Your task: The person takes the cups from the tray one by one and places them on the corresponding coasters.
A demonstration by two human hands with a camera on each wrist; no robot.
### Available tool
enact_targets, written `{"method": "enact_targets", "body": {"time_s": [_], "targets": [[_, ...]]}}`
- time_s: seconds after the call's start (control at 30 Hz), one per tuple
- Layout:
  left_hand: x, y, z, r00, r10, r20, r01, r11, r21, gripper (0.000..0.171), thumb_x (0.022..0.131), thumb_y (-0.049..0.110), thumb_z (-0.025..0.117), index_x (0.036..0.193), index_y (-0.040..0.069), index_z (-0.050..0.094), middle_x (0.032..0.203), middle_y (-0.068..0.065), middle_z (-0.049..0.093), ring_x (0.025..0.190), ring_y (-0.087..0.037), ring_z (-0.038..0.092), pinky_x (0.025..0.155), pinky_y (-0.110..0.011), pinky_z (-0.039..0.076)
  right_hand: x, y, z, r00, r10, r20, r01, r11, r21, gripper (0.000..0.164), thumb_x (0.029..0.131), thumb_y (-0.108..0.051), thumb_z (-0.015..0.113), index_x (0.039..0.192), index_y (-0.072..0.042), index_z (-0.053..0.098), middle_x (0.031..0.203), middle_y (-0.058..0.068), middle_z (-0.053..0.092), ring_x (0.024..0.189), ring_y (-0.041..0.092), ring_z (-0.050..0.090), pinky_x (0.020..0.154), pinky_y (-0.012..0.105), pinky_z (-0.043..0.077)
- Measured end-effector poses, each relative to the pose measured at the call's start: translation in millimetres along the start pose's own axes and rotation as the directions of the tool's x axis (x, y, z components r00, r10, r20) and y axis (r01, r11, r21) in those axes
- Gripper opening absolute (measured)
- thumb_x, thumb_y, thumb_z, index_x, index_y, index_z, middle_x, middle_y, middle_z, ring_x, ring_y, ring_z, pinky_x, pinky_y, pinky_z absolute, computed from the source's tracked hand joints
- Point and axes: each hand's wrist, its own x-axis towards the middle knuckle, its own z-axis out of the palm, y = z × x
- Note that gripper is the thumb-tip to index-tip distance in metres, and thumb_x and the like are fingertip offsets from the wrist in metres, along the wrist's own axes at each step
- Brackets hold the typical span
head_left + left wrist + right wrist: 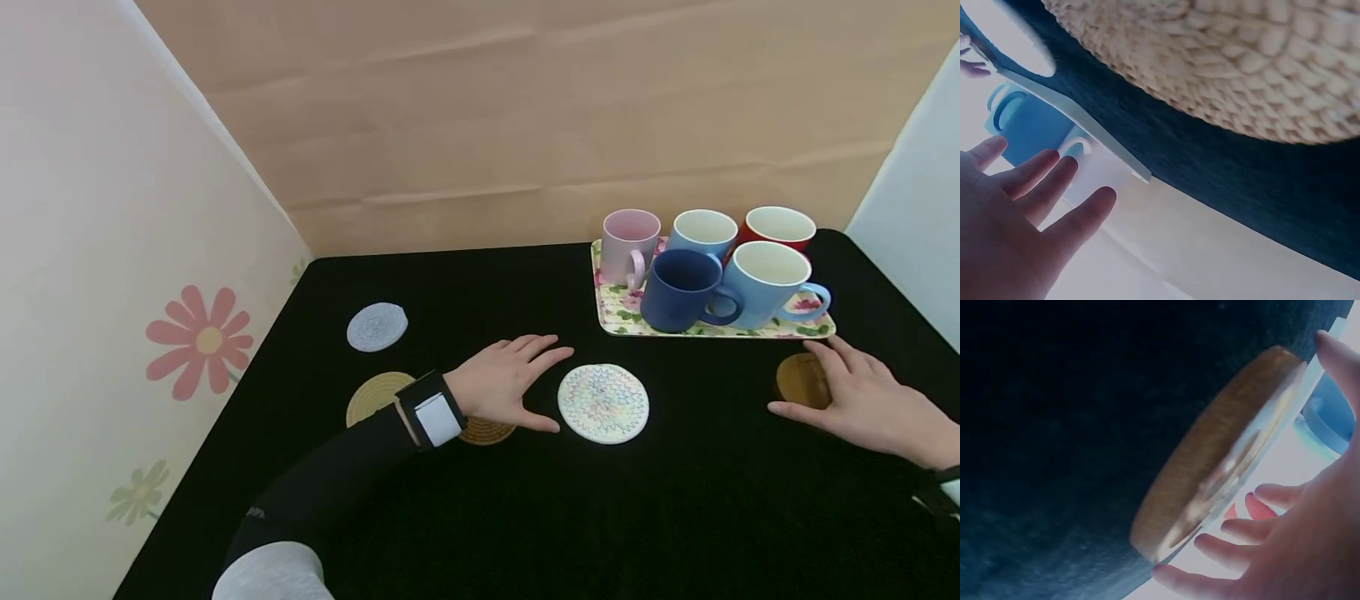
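Note:
My left hand (pixel 498 383) hovers with fingers spread and holds nothing. Partly under it and its wrist lies a brown woven coaster (pixel 487 432); a round white coaster with a coloured zigzag pattern (pixel 603 403) lies just right of its fingertips. On the right, my right hand (pixel 870 404) reaches over a round wooden coaster (pixel 802 381), thumb on the near side and fingers on the far side. The right wrist view shows this wooden coaster (pixel 1210 462) flat on the black cloth, with the extended fingers beside it. Woven texture fills the top of the left wrist view.
Behind the right hand, a floral tray (pixel 622 321) bears several mugs: pink (pixel 618 250), dark blue (pixel 675 292), two light blue and one red. A pale blue coaster (pixel 377 327) and a tan coaster (pixel 375 398) lie at left. Walls border the black table (pixel 600 517).

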Motion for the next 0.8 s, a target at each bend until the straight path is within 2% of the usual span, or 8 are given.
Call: {"method": "enact_targets", "body": {"time_s": [0.27,0.4,0.63,0.8], "targets": [[4.5,4.7,3.6,0.999,0.013,0.032,-0.013,1.0,-0.001,0.103,0.078,0.078,0.055,0.156,0.026,0.014,0.159,-0.007,0.018,0.142,-0.026,0.025,0.109,-0.044,0.031,-4.0,6.9,1.8,0.999,0.02,0.041,-0.021,1.0,0.006,0.115,0.078,-0.06,0.071,0.134,0.027,0.02,0.126,0.055,0.019,0.11,0.07,0.024,0.09,0.076,0.025],[5.4,4.7,6.0,0.999,0.012,0.036,-0.012,1.0,0.002,0.103,0.078,0.078,0.055,0.156,0.026,0.013,0.159,-0.007,0.018,0.142,-0.027,0.026,0.108,-0.045,0.032,-4.9,6.7,0.9,0.999,0.028,0.04,-0.028,1.0,0.008,0.115,0.078,-0.059,0.072,0.133,0.028,0.021,0.119,0.054,0.022,0.105,0.068,0.027,0.087,0.076,0.028],[5.2,4.9,5.3,0.999,0.01,0.038,-0.01,1.0,-0.001,0.102,0.078,0.078,0.055,0.156,0.027,0.013,0.16,-0.007,0.018,0.142,-0.026,0.026,0.108,-0.045,0.032,-6.0,6.8,3.1,0.996,0.081,0.03,-0.081,0.997,0.014,0.112,0.076,-0.064,0.071,0.131,0.024,0.027,0.118,0.053,0.024,0.103,0.068,0.026,0.074,0.074,0.036],[3.5,5.0,5.0,0.999,0.016,0.038,-0.016,1.0,-0.002,0.103,0.078,0.077,0.056,0.156,0.026,0.013,0.159,-0.007,0.019,0.142,-0.026,0.026,0.108,-0.044,0.032,-3.4,4.7,5.5,0.999,0.042,0.022,-0.043,0.999,0.016,0.107,0.076,-0.063,0.071,0.129,0.021,0.03,0.116,0.051,0.027,0.102,0.066,0.029,0.069,0.07,0.04]]}}
